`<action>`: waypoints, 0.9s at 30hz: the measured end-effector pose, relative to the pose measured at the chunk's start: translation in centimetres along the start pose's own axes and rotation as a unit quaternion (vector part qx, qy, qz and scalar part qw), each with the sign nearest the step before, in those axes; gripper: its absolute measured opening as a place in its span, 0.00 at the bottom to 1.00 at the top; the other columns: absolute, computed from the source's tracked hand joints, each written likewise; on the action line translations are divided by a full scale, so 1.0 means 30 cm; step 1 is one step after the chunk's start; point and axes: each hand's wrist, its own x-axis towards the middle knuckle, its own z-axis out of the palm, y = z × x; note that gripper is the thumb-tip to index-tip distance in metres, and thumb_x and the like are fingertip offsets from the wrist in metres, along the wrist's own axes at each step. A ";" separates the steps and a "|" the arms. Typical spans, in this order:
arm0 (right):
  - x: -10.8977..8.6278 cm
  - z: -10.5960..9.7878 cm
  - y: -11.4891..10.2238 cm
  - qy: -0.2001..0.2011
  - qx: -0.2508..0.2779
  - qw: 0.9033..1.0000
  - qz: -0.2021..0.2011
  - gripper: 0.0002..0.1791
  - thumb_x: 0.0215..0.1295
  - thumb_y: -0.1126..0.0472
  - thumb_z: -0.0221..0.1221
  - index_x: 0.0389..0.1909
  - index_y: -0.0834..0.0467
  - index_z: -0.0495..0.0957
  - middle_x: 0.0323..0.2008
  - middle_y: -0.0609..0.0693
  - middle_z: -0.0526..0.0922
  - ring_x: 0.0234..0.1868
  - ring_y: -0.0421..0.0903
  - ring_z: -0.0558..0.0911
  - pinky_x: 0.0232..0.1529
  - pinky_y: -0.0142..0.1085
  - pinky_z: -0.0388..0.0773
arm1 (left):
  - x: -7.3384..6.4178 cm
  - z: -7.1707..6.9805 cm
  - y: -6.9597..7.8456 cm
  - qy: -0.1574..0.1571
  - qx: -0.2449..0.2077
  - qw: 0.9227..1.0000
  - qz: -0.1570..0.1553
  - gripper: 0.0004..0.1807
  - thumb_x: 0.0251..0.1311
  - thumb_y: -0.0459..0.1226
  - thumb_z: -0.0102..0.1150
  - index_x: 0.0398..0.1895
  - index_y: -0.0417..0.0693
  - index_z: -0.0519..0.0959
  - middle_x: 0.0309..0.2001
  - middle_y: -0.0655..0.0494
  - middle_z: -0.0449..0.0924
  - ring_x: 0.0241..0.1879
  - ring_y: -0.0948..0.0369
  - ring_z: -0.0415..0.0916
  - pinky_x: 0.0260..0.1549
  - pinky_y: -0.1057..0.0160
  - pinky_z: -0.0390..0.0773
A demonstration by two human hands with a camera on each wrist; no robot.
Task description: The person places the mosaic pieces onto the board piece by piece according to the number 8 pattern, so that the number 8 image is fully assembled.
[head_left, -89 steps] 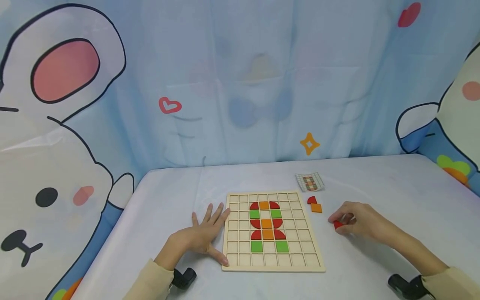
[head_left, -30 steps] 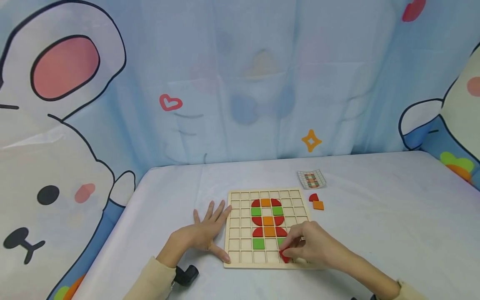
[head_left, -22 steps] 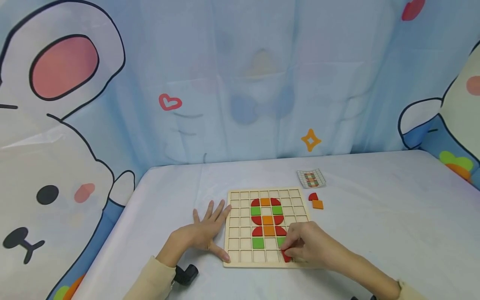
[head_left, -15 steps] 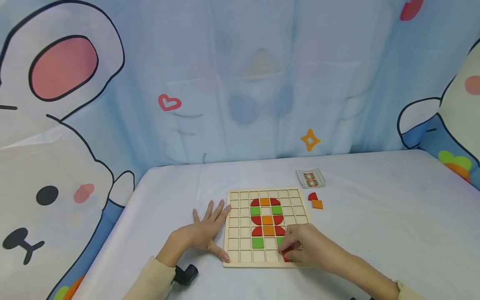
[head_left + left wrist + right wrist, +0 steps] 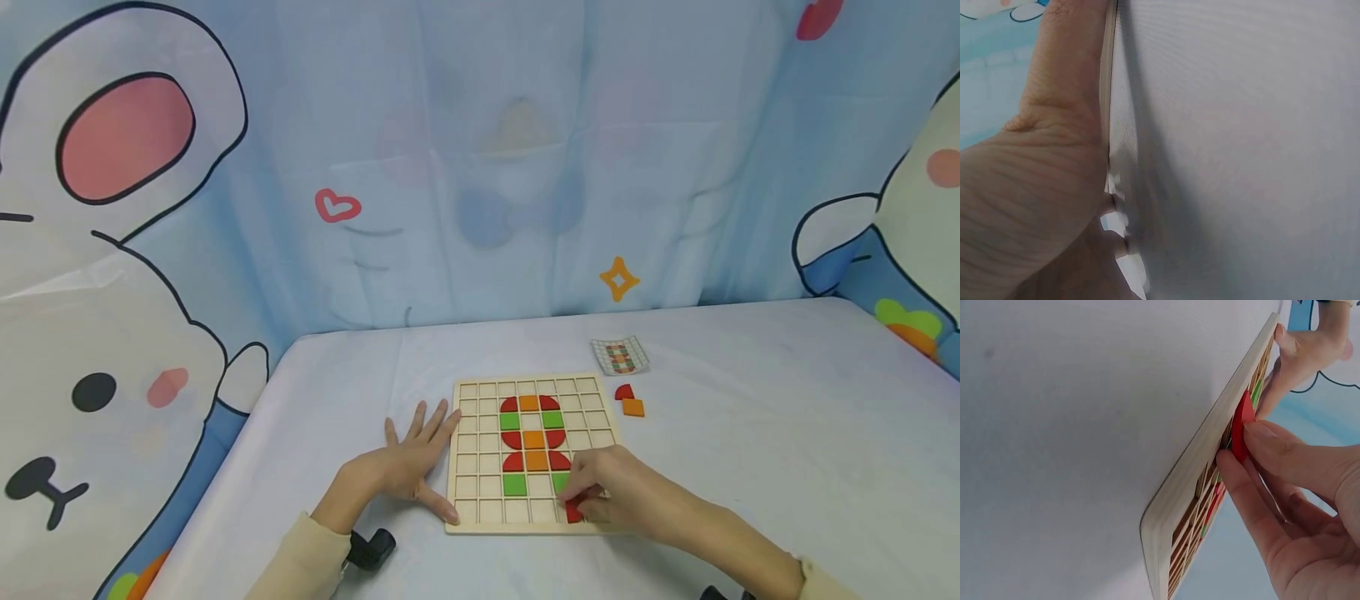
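Note:
A red tile with a curved side is pinched between thumb and fingers of my right hand, at the bottom row of the wooden grid board, just below a green square. The right wrist view shows this red tile tilted up from the grid, its lower edge at a cell. My left hand lies spread along the board's left edge, thumb at the lower left corner. Red rounded tiles, orange squares and green squares form a pattern in the middle columns.
Right of the board's upper corner lie a loose red quarter-circle tile and an orange square tile. Behind them is a small pattern card. A blue cartoon curtain hangs behind the white-covered table.
My right hand has carried the red tile leftward from the table onto the board's bottom row. Over the last second it has shifted the tile slightly there. The left hand has stayed put.

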 end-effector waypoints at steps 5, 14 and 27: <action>0.007 -0.001 -0.005 -0.013 -0.011 1.000 -0.004 0.11 0.56 0.73 0.74 0.40 0.60 0.93 0.34 0.39 0.82 0.32 0.34 0.75 0.34 0.26 0.81 | 0.000 0.004 -0.008 -0.001 0.000 1.000 -0.001 0.76 0.48 0.57 0.81 0.86 0.49 0.33 0.85 0.45 0.23 0.82 0.43 0.17 0.68 0.22 0.24; 0.025 0.005 -0.018 -0.021 -0.029 0.999 -0.008 0.10 0.57 0.73 0.74 0.38 0.58 0.93 0.32 0.37 0.81 0.33 0.34 0.75 0.38 0.26 0.83 | -0.004 0.010 -0.010 0.001 -0.004 1.000 -0.002 0.76 0.48 0.58 0.80 0.86 0.49 0.33 0.85 0.45 0.23 0.82 0.43 0.17 0.68 0.22 0.24; 0.035 0.018 -0.035 -0.003 -0.050 0.999 -0.009 0.10 0.54 0.73 0.76 0.36 0.59 0.93 0.30 0.37 0.79 0.31 0.33 0.74 0.35 0.26 0.82 | -0.002 0.000 -0.003 0.000 -0.004 1.000 0.002 0.76 0.49 0.58 0.80 0.86 0.49 0.33 0.85 0.45 0.24 0.82 0.42 0.17 0.68 0.22 0.24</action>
